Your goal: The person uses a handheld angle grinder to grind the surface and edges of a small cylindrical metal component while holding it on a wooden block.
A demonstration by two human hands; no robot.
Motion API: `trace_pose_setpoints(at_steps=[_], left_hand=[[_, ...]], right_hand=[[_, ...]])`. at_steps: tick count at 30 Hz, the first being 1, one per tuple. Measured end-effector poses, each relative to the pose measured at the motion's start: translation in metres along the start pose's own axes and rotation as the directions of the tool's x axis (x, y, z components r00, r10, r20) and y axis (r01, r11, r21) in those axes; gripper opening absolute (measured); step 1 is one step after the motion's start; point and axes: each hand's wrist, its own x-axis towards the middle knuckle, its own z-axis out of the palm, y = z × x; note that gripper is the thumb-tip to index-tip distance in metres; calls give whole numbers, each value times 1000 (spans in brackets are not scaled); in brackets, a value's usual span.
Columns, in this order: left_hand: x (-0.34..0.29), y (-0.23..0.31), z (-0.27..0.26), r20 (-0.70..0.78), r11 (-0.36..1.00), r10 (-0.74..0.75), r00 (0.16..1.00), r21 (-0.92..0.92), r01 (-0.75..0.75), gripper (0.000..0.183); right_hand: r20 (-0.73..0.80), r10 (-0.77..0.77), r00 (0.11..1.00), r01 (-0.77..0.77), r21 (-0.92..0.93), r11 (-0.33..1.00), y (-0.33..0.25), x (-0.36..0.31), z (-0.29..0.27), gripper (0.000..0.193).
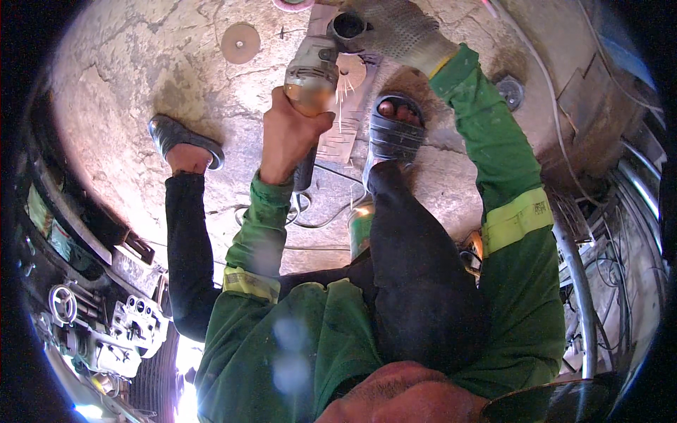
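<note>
My bare left hand [293,137] is wrapped round the body of an angle grinder [312,67], whose head points away from me. My right hand [405,32], in a knitted grey work glove, grips a short dark piece of pipe [348,26] with its open end showing. The grinder's head is against or very close to the pipe piece; its working edge is hidden. Sparks streak toward me over a flat scored board [338,141] on the floor. A tan disc [352,72] lies on that board, partly behind the grinder.
A loose brown disc [240,43] lies on the cracked floor at the left, and a grey round part [509,92] at the right. My slippered feet flank the work. A cable [317,225] coils beside a green can [360,229]. Machinery with a handwheel [63,303] stands lower left.
</note>
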Motion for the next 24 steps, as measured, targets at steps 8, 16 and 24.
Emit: trace_pose_setpoints(at_steps=[8, 16, 24], left_hand=[[-6, -6, 6, 39, 998, -21, 999, -53, 23, 69], [-8, -1, 7, 44, 999, -37, 998, -19, 38, 68], [4, -15, -6, -62, 998, -29, 998, -58, 26, 67]], right_hand=[[61, 146, 987, -149, 42, 988, -15, 4, -13, 42], [68, 62, 996, -66, 53, 996, -6, 4, -9, 48], [-26, 128, 991, -127, 38, 991, -14, 1, -7, 49]])
